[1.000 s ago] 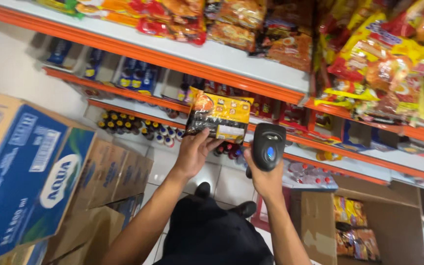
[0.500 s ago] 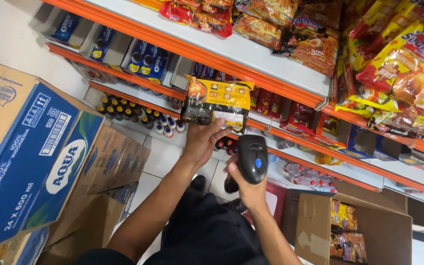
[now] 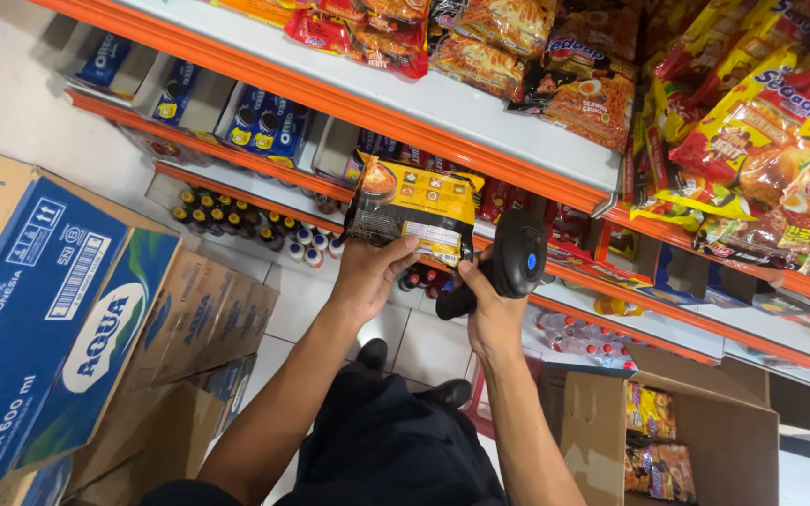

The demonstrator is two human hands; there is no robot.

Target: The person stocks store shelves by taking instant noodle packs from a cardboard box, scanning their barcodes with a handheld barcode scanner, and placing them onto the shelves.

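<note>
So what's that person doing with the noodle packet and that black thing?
A person stands at store shelves. Their left hand holds up a yellow and black noodle packet by its lower edge, back side facing them. Their right hand grips a black handheld scanner, its head right beside the packet. An open cardboard box with more packets sits on the floor at the right, and big water cartons are stacked at the left.

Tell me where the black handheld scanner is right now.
In the head view, the black handheld scanner sits just right of centre in the right hand, beside the yellow-and-black noodle packet held by the left hand, below the orange-edged shelf.
</note>
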